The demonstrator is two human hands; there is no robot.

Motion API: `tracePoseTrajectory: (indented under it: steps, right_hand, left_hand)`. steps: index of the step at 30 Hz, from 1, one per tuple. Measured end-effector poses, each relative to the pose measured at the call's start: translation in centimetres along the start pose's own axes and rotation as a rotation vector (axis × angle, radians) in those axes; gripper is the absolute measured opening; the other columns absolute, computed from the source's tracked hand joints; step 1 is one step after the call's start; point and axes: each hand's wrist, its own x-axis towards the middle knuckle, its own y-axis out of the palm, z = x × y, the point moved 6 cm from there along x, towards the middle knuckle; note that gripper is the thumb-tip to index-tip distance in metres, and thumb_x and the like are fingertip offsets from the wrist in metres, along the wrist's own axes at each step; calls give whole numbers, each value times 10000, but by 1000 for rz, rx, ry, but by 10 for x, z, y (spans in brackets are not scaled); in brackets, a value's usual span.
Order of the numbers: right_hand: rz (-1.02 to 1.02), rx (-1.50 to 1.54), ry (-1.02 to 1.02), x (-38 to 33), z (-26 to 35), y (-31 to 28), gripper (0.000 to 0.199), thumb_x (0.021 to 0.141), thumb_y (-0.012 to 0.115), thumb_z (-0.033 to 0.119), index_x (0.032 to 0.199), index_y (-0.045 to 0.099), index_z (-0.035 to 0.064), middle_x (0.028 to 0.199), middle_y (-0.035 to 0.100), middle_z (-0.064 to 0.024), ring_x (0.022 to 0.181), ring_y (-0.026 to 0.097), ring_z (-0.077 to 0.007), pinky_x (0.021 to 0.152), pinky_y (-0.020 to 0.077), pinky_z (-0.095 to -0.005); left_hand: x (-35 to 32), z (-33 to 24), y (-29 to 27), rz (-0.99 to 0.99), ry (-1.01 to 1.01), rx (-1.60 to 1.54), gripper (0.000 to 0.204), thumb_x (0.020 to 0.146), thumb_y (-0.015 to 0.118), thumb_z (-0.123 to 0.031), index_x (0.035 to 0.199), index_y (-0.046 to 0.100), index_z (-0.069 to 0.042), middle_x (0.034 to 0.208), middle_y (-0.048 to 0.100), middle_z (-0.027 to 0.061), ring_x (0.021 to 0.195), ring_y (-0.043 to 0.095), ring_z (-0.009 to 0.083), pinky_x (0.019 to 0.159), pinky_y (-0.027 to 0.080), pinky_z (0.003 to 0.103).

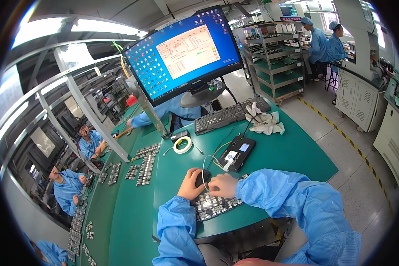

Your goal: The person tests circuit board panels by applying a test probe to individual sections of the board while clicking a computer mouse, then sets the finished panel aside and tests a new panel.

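My left hand (191,184) rests at the near part of the green table, its fingers curled beside a black mouse (203,177); what they grip, if anything, is hidden. Close on its right, my right hand (223,185) has its fingers pinched at the end of a thin white cable (204,166). That cable loops up to a black box-shaped device (237,153) with a small lit screen. Beneath both hands lies a block of small circuit modules (212,205) in rows, partly covered by my fingers and sleeves.
Behind the device are a roll of pale tape (182,145), a black keyboard (228,117), crumpled white gloves (265,120) and a monitor (184,53). More modules (147,164) lie to the left. Co-workers in blue sit across the bench; a shelf rack (277,62) stands at the back right.
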Motion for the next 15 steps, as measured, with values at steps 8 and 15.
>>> tracePoseTrajectory:
  steps: [8,15]
  right_hand:
    - [-8,-9,-2,0,0,-1,180,812,632,321,765,611,149,842,593,-2,893,558,-230,801,397,-397]
    - [1,4,7,0,0,0,180,817,631,324,763,611,153,848,593,3,904,553,-225,808,393,-393]
  left_hand:
    - [0,-1,-1,5,0,4,571,738,724,-214,1232,513,-21,1225,480,195,1125,504,371,953,434,410]
    - [0,-1,-1,12,-12,-5,569,737,724,-212,1229,515,-17,1227,486,194,1128,503,370,959,429,410]
